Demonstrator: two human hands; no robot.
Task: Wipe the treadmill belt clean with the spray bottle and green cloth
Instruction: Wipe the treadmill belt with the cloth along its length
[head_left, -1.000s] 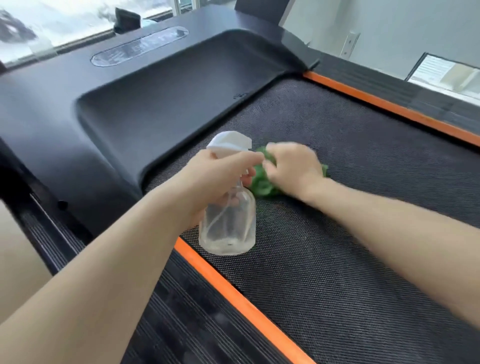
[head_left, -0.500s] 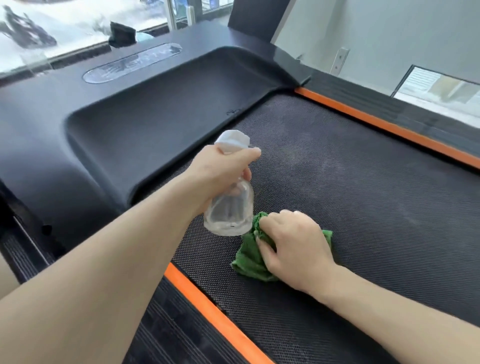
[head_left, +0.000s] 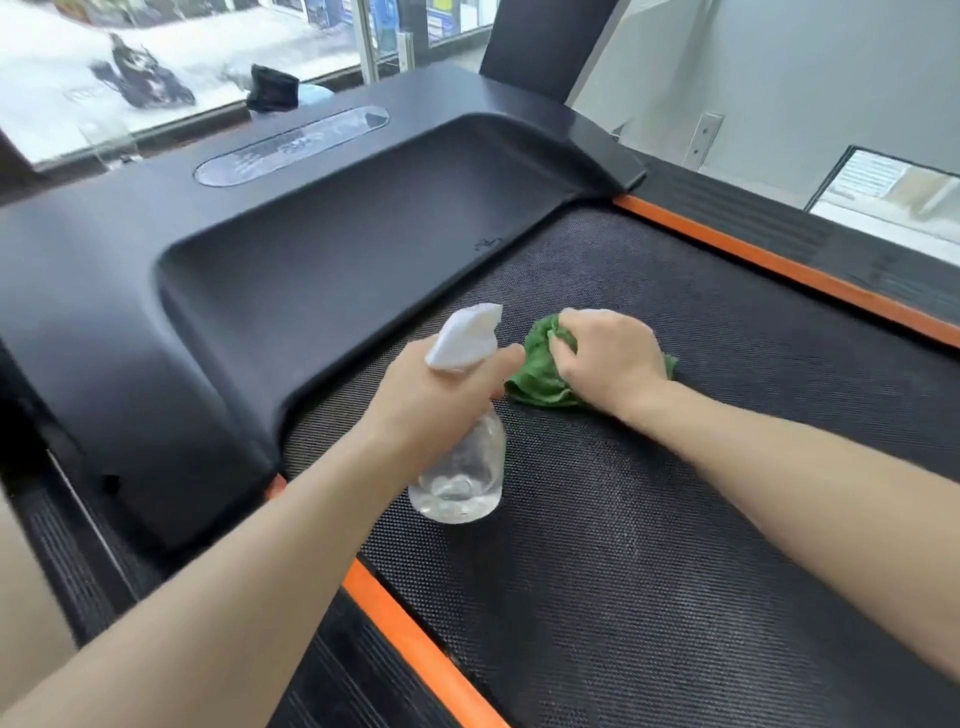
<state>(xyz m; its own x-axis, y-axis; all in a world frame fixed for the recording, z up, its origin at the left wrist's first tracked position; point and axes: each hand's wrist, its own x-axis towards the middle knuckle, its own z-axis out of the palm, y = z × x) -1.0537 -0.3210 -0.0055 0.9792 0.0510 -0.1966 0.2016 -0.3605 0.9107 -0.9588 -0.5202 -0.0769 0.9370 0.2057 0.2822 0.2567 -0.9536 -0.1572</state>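
My left hand (head_left: 431, 395): shut around the spray bottle (head_left: 460, 483).
My right hand (head_left: 610, 361): pressing the bunched green cloth (head_left: 537, 376) onto the belt (head_left: 675, 519).

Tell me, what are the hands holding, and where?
Left hand holds the spray bottle by its neck; right hand clutches the bunched green cloth from above.

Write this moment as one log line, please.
left hand: holds spray bottle | right hand: presses green cloth on belt | stage: wiping near motor cover
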